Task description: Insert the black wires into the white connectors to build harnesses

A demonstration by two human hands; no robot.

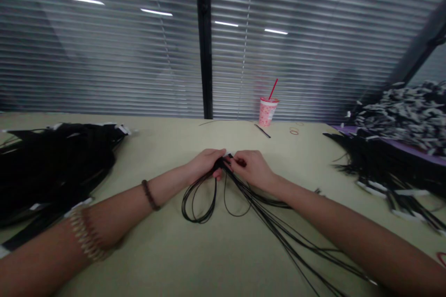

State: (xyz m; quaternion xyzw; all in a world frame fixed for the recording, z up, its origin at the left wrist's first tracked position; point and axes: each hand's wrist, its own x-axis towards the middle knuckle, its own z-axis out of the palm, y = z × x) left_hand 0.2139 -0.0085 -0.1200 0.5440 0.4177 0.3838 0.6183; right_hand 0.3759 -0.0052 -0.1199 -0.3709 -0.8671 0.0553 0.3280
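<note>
A bundle of thin black cables [270,216] hangs between my two hands, with a loop drooping to the left and long tails running toward the lower right. My left hand [206,163] is closed around the gathered part of the bundle, near a small white and black end. On the other side, my right hand [251,167] has its fingers pinched at that same end of the cables. The fingertips of both hands almost meet there. What exactly lies between the right fingertips is too small to make out.
A large heap of black cables [59,162] lies at the left of the table [167,260]. More black cables [386,162] and a pile with white ends [411,111] are at the right. A pink cup with a straw [267,112], a dark pen-like stick [262,131] and rubber bands [294,131] sit toward the back.
</note>
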